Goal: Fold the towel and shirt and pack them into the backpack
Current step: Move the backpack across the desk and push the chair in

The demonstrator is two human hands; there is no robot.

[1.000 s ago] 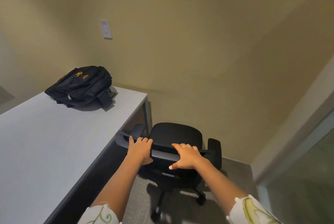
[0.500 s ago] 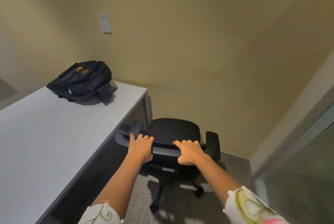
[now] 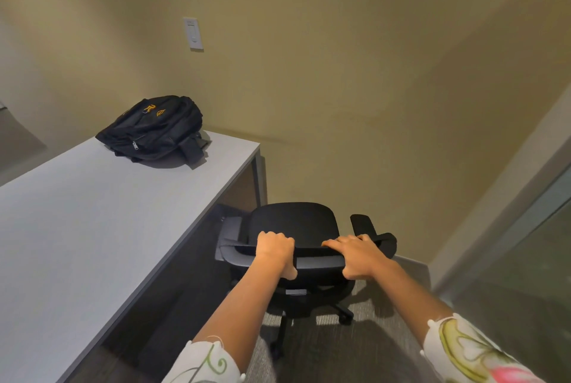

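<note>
A black backpack (image 3: 154, 130) with orange lettering lies zipped on the far end of the grey table (image 3: 77, 228), close to the wall. Neither a towel nor a shirt is in view. Both hands are on the top of the backrest of a black office chair (image 3: 292, 222) to the right of the table. My left hand (image 3: 275, 251) grips the backrest's top bar with fingers curled over it. My right hand (image 3: 358, 256) holds the same bar further right, thumb underneath.
The chair stands on grey carpet (image 3: 324, 351) in the corner, its left armrest close to the table's edge. A beige wall with a white switch plate (image 3: 193, 33) is behind. A glass partition (image 3: 525, 259) runs along the right.
The chair has rolled away from me and slightly right, toward the corner. My left hand's fingers have curled tighter over the backrest.
</note>
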